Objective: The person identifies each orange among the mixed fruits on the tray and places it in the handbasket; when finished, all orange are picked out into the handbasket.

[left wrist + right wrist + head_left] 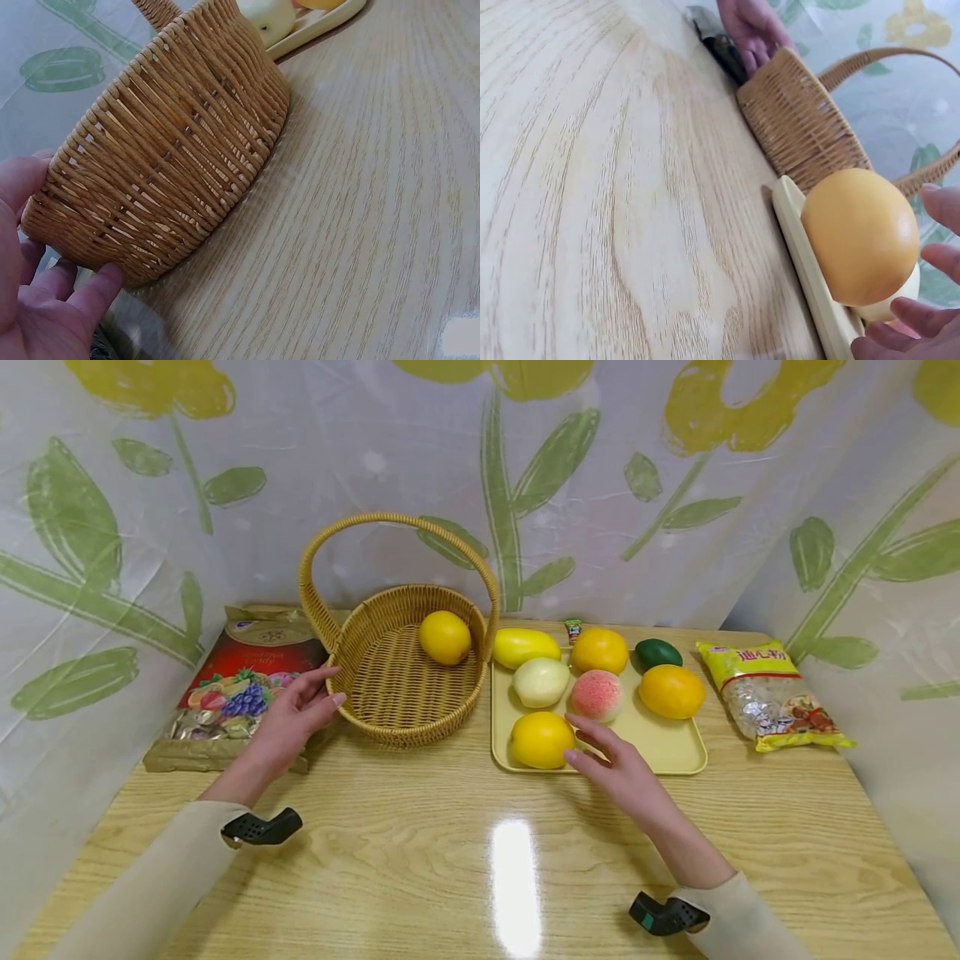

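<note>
Nearest the camera, your L sleeve (150, 885) & R sleeve (746, 918) angle in over the tabletop (390, 868). Your L hand (291, 722) is clamped on the near-left rim of the basket (390, 689); a light grip there is prob. enough to stop it sliding. Your R hand (618, 768) is at the right side of the front fruit (542, 740), fingers apart, not closed on it; can't tell if a fingertip touches.

To do this well, I'd bring the thumb to the near side & the fingers round the far side, down at the widest part, b/c a smooth round thing likely rolls if pinched high. Mind the peach (597, 695) & pale fruit (541, 682) just behind; knuckles could bump 'em. Best lift straight up first, so it clears the lip of the tray (678, 746).

Looks-wise: front fruit is deep yellow in the head view, more orange in the R wrist view, roundish, smooth, slight sheen, no stem visible. It sits in the tray's near-left corner area. A similar fruit (445, 637) lies inside the basket, far-right side.
</note>
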Demonstrator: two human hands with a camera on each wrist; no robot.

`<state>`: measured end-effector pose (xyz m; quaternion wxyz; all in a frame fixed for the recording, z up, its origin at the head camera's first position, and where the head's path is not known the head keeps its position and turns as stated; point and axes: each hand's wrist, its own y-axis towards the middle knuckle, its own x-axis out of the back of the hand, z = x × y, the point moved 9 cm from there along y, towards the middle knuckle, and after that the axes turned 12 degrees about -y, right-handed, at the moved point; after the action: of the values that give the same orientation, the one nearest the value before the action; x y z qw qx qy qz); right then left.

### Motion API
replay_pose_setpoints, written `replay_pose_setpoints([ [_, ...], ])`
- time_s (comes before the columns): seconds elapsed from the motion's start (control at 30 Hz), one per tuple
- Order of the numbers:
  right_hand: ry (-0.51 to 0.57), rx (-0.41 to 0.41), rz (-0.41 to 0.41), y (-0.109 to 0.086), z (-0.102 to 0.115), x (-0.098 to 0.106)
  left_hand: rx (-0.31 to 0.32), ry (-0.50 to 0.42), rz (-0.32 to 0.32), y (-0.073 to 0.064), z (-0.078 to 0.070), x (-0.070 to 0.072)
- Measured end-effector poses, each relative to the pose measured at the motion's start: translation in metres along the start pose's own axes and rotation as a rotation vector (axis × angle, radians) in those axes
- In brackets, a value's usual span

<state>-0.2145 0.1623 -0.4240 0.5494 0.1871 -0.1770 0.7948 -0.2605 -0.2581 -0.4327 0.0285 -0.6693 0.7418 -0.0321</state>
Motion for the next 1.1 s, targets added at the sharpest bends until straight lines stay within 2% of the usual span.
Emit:
replay_pose_setpoints([
  [0.6, 0.011, -0.065, 0.064, 0.016, -0.003, -0.009, 0.009, 0.003, -0.001, 0.001, -0.002, -0.001],
  [0.8, -0.04, 0.001, 0.074, 0.021, 0.003, -0.016, 0.009, -0.006, 0.012, 0.001, 0.0, -0.003],
  [0.97, -0.086, 0.066, 0.052, 0.023, 0.009, -0.016, 0.008, 0.01, -0.003, 0.001, 0.001, -0.002],
  [1.1, -0.115, 0.06, 0.036, 0.022, 0.009, -0.014, -0.002, 0.003, -0.002, 0.0, 0.0, -0.002],
])
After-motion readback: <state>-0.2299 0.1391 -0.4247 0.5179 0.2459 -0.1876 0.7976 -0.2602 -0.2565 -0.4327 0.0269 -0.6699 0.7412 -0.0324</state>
